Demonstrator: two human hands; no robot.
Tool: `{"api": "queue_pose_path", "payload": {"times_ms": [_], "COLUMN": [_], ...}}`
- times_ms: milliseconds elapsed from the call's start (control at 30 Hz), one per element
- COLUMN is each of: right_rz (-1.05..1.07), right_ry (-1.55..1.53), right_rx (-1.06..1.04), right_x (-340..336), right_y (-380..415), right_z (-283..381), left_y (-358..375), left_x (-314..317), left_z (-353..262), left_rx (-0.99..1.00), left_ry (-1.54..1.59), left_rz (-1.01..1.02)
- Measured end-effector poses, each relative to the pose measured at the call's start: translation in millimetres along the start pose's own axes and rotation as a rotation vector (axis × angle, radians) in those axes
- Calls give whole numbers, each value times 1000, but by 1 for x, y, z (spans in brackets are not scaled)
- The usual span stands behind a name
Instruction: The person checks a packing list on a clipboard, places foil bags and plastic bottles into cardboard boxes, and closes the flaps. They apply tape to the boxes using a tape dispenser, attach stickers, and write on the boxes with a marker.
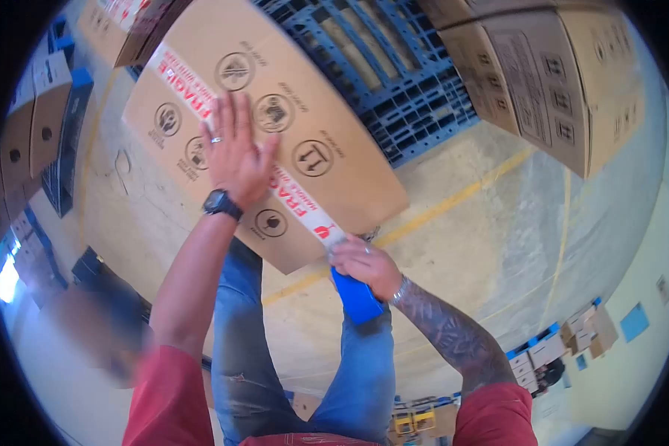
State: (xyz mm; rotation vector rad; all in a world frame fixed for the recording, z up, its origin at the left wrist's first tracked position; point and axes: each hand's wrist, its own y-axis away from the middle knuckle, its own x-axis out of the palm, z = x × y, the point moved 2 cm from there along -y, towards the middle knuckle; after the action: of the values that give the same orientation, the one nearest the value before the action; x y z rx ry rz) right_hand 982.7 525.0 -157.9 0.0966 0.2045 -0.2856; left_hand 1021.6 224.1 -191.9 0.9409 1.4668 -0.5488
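A large cardboard box [364, 171] printed with handling symbols lies in front of my legs. White tape [293, 199] with red FRAGILE lettering runs along the middle of its top face. Palm down, my left hand [239, 152] rests on the box and across the tape, fingers stretched out. At the box's near right edge, my right hand [366, 266] is closed around a blue tape dispenser [358, 297]. The tape reaches from the box face to this hand. My fingers hide part of the dispenser.
Blue plastic pallets [416, 111] lie beyond the box. Stacked cartons [531, 85] stand at the right, with another carton [115, 30] at upper left. A yellow line [461, 197] crosses the concrete floor. A blurred person [100, 327] is at lower left.
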Motion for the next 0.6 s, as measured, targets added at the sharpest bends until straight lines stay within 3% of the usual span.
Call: {"api": "queue_pose_path", "payload": {"times_ms": [100, 267, 333, 467, 567, 600], "right_rz": [15, 95, 113, 137, 51, 248], "right_ry": [8, 173, 370, 350, 299, 345], "right_rx": [85, 62, 279, 215, 162, 360], "right_x": [1, 19, 30, 18, 16, 22], "right_y": [74, 45, 61, 90, 44, 29], "right_z": [-32, -99, -134, -112, -72, -86], "left_y": [0, 2, 9, 3, 2, 2], "left_x": [2, 5, 7, 7, 5, 5], "left_z": [-4, -10, -10, -7, -8, -7], "left_rx": [29, 48, 60, 61, 49, 47], "left_ry": [-41, -62, -86, -57, -68, -62], "left_rz": [-33, -62, -62, -64, -51, -54]}}
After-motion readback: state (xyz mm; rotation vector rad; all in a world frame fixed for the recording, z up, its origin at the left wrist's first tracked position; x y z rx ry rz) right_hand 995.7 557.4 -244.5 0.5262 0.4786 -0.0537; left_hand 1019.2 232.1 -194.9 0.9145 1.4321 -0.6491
